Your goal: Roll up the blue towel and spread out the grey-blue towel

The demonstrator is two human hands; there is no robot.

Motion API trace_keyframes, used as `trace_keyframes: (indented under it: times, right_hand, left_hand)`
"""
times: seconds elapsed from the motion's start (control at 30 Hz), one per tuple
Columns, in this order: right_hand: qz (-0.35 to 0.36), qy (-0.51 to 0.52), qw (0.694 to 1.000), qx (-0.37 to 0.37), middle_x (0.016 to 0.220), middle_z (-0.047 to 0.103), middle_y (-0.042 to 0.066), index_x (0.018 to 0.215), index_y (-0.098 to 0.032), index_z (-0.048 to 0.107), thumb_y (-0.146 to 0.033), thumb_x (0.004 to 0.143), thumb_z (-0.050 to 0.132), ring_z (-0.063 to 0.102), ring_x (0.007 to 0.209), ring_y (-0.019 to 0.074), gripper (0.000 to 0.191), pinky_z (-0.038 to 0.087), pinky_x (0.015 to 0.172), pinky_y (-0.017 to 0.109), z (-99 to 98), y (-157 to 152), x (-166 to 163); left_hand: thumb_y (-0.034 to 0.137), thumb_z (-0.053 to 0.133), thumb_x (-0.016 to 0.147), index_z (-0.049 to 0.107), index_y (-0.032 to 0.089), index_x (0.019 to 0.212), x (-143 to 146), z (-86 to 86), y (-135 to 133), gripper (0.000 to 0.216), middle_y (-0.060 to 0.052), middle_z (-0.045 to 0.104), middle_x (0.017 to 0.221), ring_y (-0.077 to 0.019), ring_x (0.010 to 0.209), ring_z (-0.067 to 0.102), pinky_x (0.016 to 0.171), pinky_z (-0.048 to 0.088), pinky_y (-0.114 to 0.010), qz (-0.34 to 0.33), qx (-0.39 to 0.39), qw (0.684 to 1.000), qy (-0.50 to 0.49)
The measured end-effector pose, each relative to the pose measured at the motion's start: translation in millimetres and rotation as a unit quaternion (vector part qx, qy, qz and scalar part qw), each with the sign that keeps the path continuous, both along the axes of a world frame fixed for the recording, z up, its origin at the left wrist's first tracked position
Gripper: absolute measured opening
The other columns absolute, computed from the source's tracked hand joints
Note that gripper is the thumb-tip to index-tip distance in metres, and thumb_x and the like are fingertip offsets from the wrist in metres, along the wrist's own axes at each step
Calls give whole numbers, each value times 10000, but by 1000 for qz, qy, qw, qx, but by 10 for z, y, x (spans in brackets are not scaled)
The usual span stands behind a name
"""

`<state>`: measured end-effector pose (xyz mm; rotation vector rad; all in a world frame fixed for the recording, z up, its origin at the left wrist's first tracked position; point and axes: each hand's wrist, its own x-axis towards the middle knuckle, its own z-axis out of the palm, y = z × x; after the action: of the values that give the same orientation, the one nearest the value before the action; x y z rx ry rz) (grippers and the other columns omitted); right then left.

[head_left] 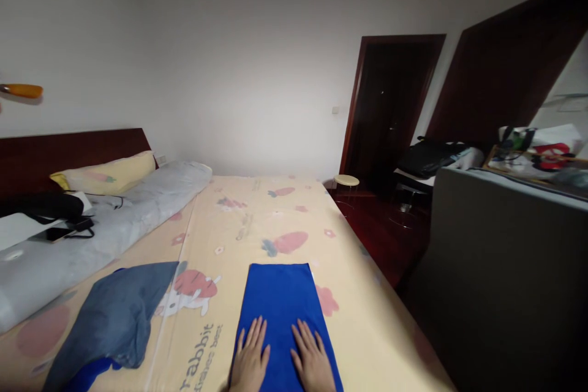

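So both hands, left hand (250,356) and right hand (313,358), lay flat with fingers spread on the folded bright-blue rectangular cloth (281,294), probably smoothing it against the cream printed bedsheet (257,220).

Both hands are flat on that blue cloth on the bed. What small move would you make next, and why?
Probably slide both hands forward along the blue cloth, smoothing it toward its far edge. The left hand and right hand lie flat, fingers spread, on its near end only. The cloth lies spread as a long rectangle on the bed sheet, its far half untouched.
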<state>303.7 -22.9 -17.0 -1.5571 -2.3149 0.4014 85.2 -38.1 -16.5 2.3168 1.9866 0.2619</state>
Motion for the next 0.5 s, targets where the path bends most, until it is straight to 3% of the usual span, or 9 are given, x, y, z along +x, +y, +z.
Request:
trace_keyframes:
  times: [0.13,0.23,0.37,0.5]
  right_hand:
    - [-100,-32,995,1,1532,275,18,1464,-289,259,-475,948,265,264,1416,250,548,258,1139,560,-170,45,581]
    - [-110,-50,993,-14,1522,296,35,1456,-256,306,-425,936,282,265,1414,260,547,247,1139,568,-144,76,675]
    - [-79,-32,996,3,1545,220,50,1470,-230,284,-329,924,285,220,1432,255,555,199,1156,568,59,127,321]
    - [55,16,998,5,1564,171,5,1479,-306,254,-268,901,347,156,1449,228,587,207,1172,505,207,216,-201]
  left_hand:
    - [274,257,931,122,351,1454,-534,78,-79,546,52,225,1560,-194,1446,235,1165,217,-512,59,-30,998,21]
    - [210,273,899,179,367,1450,-709,172,-102,579,54,234,1557,-205,1445,240,1160,181,-547,59,-28,997,40]
    - [178,318,861,145,345,1470,-475,310,-7,655,49,173,1574,-228,1463,176,1163,143,-577,47,12,998,36]
    - [101,356,766,115,248,1496,49,364,245,783,28,101,1588,-176,1472,116,1200,162,-440,-5,-24,1000,-10]
